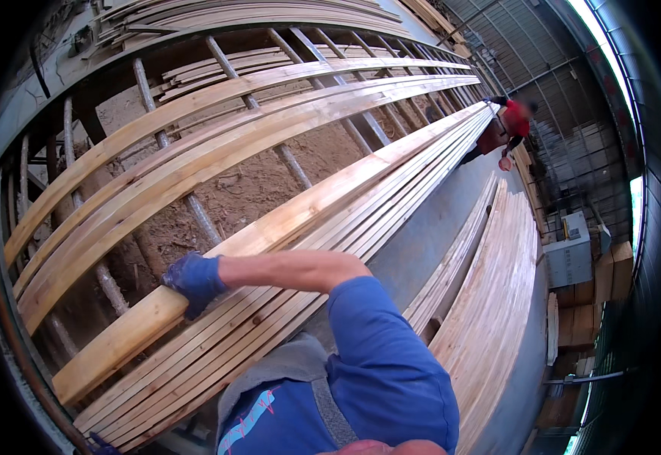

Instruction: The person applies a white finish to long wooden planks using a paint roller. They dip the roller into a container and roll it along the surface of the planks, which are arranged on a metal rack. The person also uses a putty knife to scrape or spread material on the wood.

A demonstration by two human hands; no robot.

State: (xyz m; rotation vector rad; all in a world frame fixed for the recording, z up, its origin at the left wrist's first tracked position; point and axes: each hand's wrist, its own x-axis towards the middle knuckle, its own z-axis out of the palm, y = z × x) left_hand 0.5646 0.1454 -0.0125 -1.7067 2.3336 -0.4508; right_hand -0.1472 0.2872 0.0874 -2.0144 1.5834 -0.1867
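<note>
My right hand (pixel 194 282), in a blue glove, is wrapped over a long pale wooden board (pixel 285 224). This board lies alongside a row of stacked narrow boards (pixel 270 318) running from the lower left to the far right. At the lower left, by the near ends of that row, a bit of my left hand (pixel 103 446) shows in a dark blue glove; its fingers are mostly hidden. Beyond the held board, several separate boards (pixel 171 155) rest across the metal rollers (pixel 203 218) of a conveyor frame.
A co-worker (pixel 503 129) in red stands at the far end of the boards. A stack of planks (pixel 490 296) lies to my right, with a grey box (pixel 570 256) beyond. Sawdust (pixel 251 189) covers the ground under the rollers. More lumber (pixel 247 17) lies behind the frame.
</note>
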